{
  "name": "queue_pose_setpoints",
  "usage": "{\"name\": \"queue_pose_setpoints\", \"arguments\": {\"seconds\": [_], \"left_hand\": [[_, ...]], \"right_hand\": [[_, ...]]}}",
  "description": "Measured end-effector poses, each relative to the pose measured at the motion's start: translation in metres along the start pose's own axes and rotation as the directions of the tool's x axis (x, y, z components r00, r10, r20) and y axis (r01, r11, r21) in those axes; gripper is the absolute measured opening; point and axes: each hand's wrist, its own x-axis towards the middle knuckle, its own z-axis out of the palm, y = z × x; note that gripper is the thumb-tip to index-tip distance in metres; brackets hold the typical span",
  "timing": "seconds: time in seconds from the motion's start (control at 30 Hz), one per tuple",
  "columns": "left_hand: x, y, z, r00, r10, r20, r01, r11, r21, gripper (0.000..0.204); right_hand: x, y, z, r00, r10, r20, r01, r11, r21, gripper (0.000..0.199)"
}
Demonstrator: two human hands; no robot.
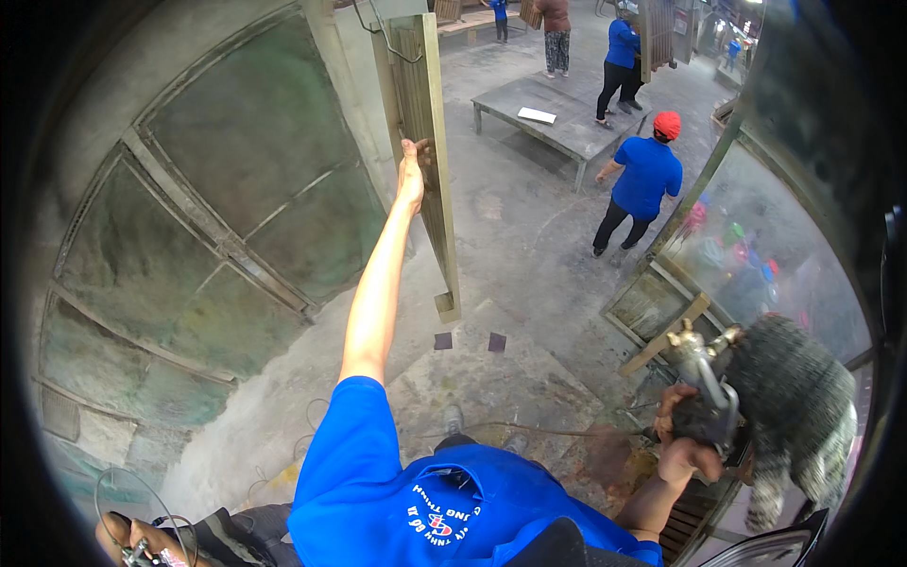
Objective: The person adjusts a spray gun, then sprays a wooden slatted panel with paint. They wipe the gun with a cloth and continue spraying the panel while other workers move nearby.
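My left arm reaches far forward, and my left hand (409, 180) grips the near edge of a tall slatted wooden panel (433, 170). The panel hangs upright from a metal hook (387, 33); some of my fingers are hidden against its slatted face. Low at the right, my right hand (682, 437) is closed around a metal spray gun (701, 369) with a dark lower part. Right beside the gun hangs a shaggy grey-and-white cloth-like bundle (794, 397), blurred at its edges.
Dirty framed panels (255, 142) line the left wall. A hazy clear sheet (765, 236) stands at right. Ahead, a person in a red cap (647, 180) stands near a low grey table (548, 113). Another person's hand (142, 541) with a spray gun shows lower left. A hose (548, 431) crosses the floor.
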Motion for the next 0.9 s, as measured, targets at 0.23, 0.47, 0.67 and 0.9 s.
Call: {"name": "queue_pose_setpoints", "arguments": {"seconds": [0.23, 0.47, 0.67, 0.9], "left_hand": [[0.0, -0.028, -0.011, 0.973, -0.216, 0.084, 0.207, 0.972, 0.108, 0.12], [-0.002, -0.019, 0.007, 0.972, -0.199, -0.127, 0.196, 0.98, -0.041, 0.09], [0.007, 0.011, 0.111, 0.944, 0.252, -0.211, -0.104, 0.839, 0.534, 0.118], [0.013, 0.026, 0.194, 0.913, 0.204, -0.354, 0.037, 0.821, 0.569, 0.121]], "right_hand": [[-0.033, 0.01, -0.044, 0.971, 0.028, -0.237, -0.006, 0.996, 0.093, 0.102], [-0.064, 0.055, -0.122, 0.925, 0.367, -0.094, -0.04, -0.15, -0.988, 0.015], [-0.018, 0.114, -0.117, 0.972, 0.207, 0.109, 0.042, 0.305, -0.951, 0.059], [-0.025, 0.105, -0.125, 0.94, 0.296, -0.166, -0.242, 0.241, -0.94, 0.094]]}}
